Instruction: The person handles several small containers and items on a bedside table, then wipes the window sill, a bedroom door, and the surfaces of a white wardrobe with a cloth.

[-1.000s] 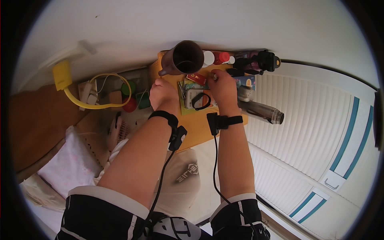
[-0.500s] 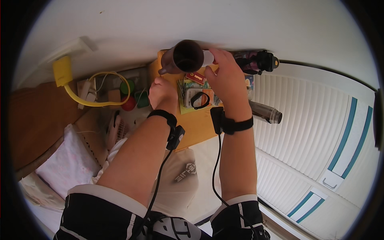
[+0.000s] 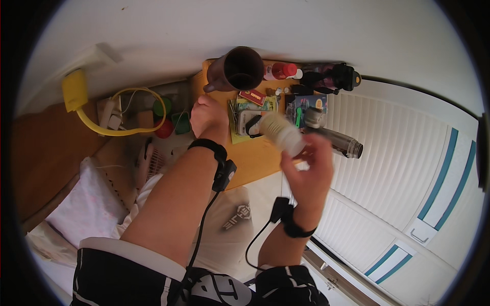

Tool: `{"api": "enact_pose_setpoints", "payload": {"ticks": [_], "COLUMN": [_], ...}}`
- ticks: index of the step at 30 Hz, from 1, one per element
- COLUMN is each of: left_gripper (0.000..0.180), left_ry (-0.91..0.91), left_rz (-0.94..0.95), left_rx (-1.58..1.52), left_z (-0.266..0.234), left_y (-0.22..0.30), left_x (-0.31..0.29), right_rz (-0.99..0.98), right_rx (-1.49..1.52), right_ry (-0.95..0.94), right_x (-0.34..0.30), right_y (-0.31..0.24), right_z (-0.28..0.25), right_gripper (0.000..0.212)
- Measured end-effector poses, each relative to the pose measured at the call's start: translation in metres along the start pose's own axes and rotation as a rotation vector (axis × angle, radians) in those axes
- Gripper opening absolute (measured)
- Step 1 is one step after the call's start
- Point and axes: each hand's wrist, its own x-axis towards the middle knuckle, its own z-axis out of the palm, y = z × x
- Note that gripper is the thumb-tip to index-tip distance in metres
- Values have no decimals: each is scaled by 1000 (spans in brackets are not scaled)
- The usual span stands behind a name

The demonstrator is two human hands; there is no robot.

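My right hand (image 3: 312, 160) has its fingers closed round one end of a pale cylindrical bottle (image 3: 282, 133). It hangs tilted above the right part of the small wooden table (image 3: 245, 160), blurred by motion. My left hand (image 3: 206, 115) is a closed fist at the table's left edge, just below the dark brown jug (image 3: 222, 74). The jug's mouth faces up, and its small projecting part points toward that fist. What the fist holds, if anything, is hidden. Under the bottle lie a black wristband (image 3: 252, 124) and a red box (image 3: 252, 97).
A red-capped bottle (image 3: 280, 71) and a dark drinking bottle (image 3: 334, 77) stand along the wall. Right of the table lies a grey-brown flask (image 3: 342, 143). A yellow cable (image 3: 120, 132) loops at left above a red ball (image 3: 164, 129). White pleated cabinet doors (image 3: 380, 137) border the right.
My right hand has drawn the pale bottle away from beside the jug, toward me and to the right. The red-capped bottle now shows. My left fist has stayed nearly in place.
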Motion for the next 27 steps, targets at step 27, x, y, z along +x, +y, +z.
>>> {"api": "enact_pose_setpoints", "payload": {"ticks": [27], "left_gripper": [58], "left_ry": [2], "left_rz": [-95], "left_rx": [-95], "left_z": [-20], "left_y": [8], "left_x": [-5], "right_rz": [-294], "right_rx": [-312], "right_ry": [11], "right_x": [143], "right_y": [34], "right_z": [79], "right_gripper": [29]}}
